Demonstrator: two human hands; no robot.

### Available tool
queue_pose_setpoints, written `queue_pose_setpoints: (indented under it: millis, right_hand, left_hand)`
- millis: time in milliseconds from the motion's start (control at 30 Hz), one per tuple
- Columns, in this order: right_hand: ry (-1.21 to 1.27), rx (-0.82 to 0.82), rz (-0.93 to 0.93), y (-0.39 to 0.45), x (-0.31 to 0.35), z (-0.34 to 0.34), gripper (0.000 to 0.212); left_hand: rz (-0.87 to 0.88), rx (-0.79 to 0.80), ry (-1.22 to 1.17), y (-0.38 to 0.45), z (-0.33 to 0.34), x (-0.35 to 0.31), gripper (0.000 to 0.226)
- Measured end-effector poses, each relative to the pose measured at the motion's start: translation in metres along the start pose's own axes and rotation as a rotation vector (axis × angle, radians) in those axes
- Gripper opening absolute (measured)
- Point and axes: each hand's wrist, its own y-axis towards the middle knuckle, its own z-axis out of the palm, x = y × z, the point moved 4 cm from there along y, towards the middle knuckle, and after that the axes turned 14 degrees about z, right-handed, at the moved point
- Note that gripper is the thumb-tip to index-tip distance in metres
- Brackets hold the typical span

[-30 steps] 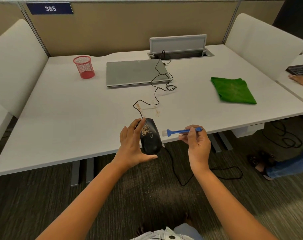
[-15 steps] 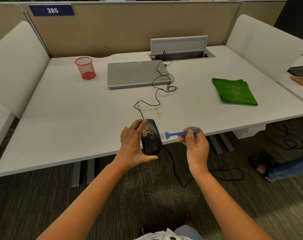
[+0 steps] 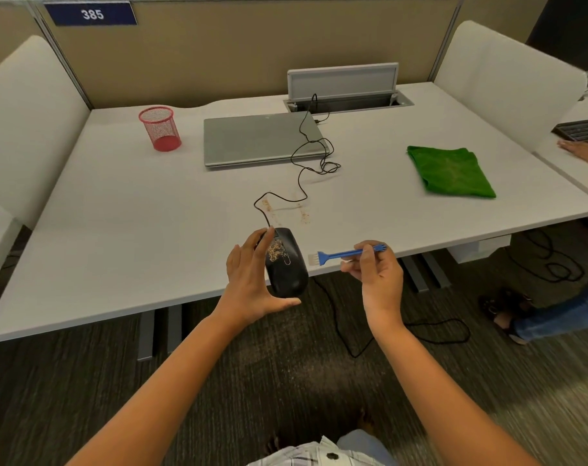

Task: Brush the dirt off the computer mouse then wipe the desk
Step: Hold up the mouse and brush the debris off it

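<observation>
My left hand point(image 3: 252, 280) grips a black wired computer mouse point(image 3: 286, 264) at the near edge of the white desk point(image 3: 134, 230). Tan crumbs of dirt sit on the mouse's top. My right hand point(image 3: 376, 274) pinches a small blue brush point(image 3: 346, 253) by its handle, white bristles pointing left and a short gap away from the mouse. More crumbs point(image 3: 286, 210) are scattered on the desk just beyond the mouse. A folded green cloth point(image 3: 450, 171) lies on the desk to the right.
A closed grey laptop point(image 3: 259, 139) lies at the back with the mouse cable point(image 3: 312, 163) looped over its right corner. A red mesh cup point(image 3: 160, 129) stands at back left. Another person's hand point(image 3: 581, 151) and leg point(image 3: 554, 317) are at the right.
The brush has stayed just to the right of the mouse, shifting only slightly. Both hands keep their hold.
</observation>
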Motion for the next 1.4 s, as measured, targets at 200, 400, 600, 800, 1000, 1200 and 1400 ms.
queue_pose_setpoints:
  millis: [200,400,600,800,1000,1200,1400]
  right_hand:
    - [-0.040,0.156,-0.057,-0.014,0.010,0.026,0.012]
    - [-0.301,0.206,-0.223,-0.022,0.013,0.042,0.008]
    - [-0.349,0.125,-0.256,-0.012,0.019,0.031,0.009]
    - [-0.260,0.054,-0.180,-0.007,0.022,0.019,0.009]
    - [-0.253,0.078,-0.151,-0.008,0.021,0.020,0.013]
    - [-0.229,0.026,-0.161,-0.008,0.020,0.016,0.013]
    - [-0.224,0.052,-0.205,-0.015,0.022,0.016,0.012]
  left_hand:
    - [0.001,0.031,0.006,0.002,0.005,-0.003,0.121]
    - [0.042,0.054,0.028,0.004,0.007,-0.009,0.123]
    - [0.037,0.078,0.030,0.002,0.009,-0.007,0.121]
    - [0.018,0.090,0.035,-0.002,0.011,-0.002,0.119]
    - [0.019,0.084,0.034,0.000,0.010,-0.004,0.120]
    - [0.026,0.104,0.025,-0.001,0.013,-0.008,0.120]
    - [0.045,0.096,0.026,0.000,0.011,-0.010,0.121]
